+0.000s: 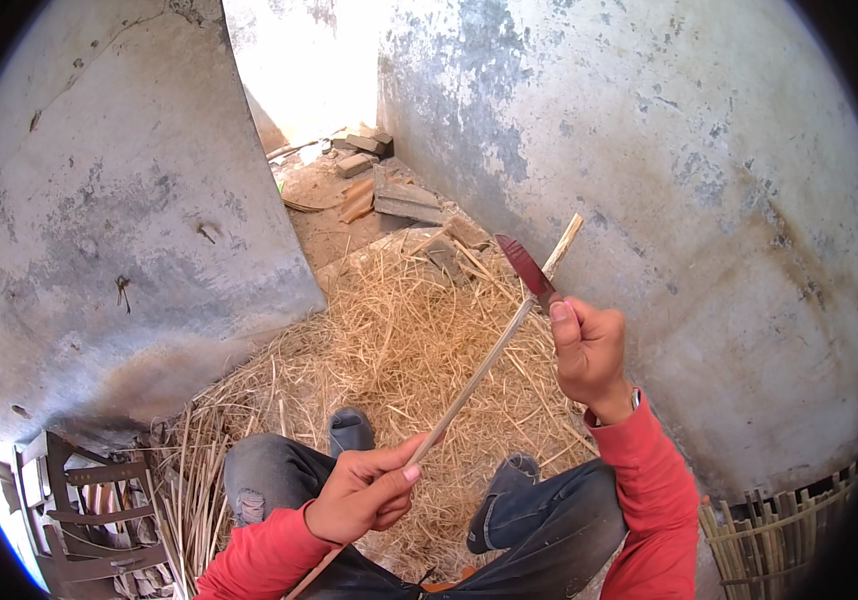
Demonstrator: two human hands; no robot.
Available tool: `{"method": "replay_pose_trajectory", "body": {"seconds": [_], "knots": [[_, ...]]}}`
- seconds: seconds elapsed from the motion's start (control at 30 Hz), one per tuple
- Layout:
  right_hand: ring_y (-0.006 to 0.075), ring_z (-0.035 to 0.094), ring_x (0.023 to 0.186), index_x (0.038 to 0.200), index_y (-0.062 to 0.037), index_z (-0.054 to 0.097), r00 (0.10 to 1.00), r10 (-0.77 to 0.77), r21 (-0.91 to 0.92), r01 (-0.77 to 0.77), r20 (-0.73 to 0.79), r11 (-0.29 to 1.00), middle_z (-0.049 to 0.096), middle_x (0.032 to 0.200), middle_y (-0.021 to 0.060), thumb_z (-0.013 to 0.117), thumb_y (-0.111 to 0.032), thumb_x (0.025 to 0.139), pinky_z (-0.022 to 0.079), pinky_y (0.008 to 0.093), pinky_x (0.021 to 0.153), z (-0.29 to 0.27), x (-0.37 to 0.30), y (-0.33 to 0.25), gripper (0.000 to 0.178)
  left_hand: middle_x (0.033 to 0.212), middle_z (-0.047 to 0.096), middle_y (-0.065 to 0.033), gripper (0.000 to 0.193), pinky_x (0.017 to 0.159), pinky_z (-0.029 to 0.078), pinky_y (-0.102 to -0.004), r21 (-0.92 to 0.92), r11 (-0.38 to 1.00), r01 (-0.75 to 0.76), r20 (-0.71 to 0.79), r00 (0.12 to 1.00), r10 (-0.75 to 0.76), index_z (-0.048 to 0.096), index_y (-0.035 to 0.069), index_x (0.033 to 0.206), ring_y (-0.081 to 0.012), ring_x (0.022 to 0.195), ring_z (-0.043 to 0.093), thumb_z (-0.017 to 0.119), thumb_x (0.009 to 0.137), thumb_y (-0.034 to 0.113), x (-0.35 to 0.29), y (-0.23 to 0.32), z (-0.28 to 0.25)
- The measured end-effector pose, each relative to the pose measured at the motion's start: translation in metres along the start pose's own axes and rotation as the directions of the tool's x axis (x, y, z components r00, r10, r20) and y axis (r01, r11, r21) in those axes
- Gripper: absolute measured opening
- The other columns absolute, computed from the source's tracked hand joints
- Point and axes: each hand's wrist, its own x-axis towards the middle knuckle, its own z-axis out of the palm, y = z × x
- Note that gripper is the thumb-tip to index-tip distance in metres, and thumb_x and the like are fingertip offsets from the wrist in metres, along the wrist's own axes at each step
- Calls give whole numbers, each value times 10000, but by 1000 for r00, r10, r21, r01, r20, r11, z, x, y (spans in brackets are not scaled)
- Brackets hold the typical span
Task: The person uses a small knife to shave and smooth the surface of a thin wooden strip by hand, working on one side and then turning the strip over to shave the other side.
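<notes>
A long, thin bamboo strip (482,372) runs slantwise from below my left forearm up to the right. My left hand (364,490) is closed round its lower part, with the thumb pressed along it. Higher up, my right hand (591,352) grips a knife (523,266) with a dark reddish blade. The blade crosses the strip near its upper end and appears to touch it. Beyond the blade, the strip's tip looks rougher and paler. My right fist hides the knife's handle.
Pale shavings (389,320) cover the floor round my feet. Long strips (194,490) lie by my left knee, beside a dark wooden chair (99,510). A slatted bamboo piece (774,540) stands at the lower right. Bricks (404,200) lie by the doorway, between plastered walls (669,150).
</notes>
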Motion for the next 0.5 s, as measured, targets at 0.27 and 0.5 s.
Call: {"method": "replay_pose_trajectory", "body": {"seconds": [0.27,0.5], "knots": [[159,353,466,692,-19,560,997,-30,-42,33,66,999,396,517,71,610,-239,1040,341,353,455,-1,1,-2,415,630,313,64,479,465,237,-252,17,999,30,10,1000,-30,433,15,1567,-46,484,265,470,1090,34,-4,1,-1],[125,382,481,708,-5,578,967,117,55,-133,226,990,398,531,53,601,-265,1051,337,341,465,0,0,11,430,655,348,64,480,460,245,-247,-56,997,43,93,995,-37,459,70,1568,-37,493,281,524,1093,48,-3,-5,-7]]}}
